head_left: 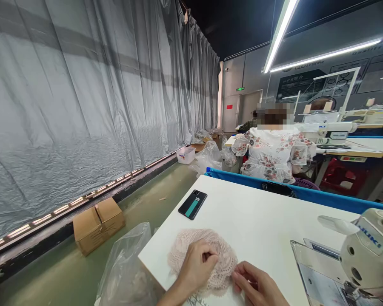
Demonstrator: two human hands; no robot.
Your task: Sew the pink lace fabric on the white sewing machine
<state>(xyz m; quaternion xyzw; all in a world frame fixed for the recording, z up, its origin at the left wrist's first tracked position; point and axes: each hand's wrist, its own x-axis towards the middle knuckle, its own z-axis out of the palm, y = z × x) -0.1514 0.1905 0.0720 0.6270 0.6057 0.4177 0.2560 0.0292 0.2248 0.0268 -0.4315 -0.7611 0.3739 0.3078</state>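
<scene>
A heap of pale pink lace trim (pixel 178 250) with scalloped, openwork edges lies on the white sewing table (pixel 242 216) near its left front corner. My left hand (pixel 196 265) rests over the middle of the heap, its fingers curled and closed on the lace. At the right edge of the lace, my right hand (pixel 257 284) pinches the border between thumb and forefinger. Its lower fingers are partly cut off by the frame. Under the heap, a ruler-like printed scale (pixel 194 301) shows at the table's front.
A black phone (pixel 193 205) lies beyond the lace. To the right stands a sewing machine (pixel 367 255). Left of the table are a clear plastic bag (pixel 127 263) and a cardboard box (pixel 98 223). A blue cloth trough (pixel 322 197) lines the far edge; a person (pixel 271 153) sits behind it.
</scene>
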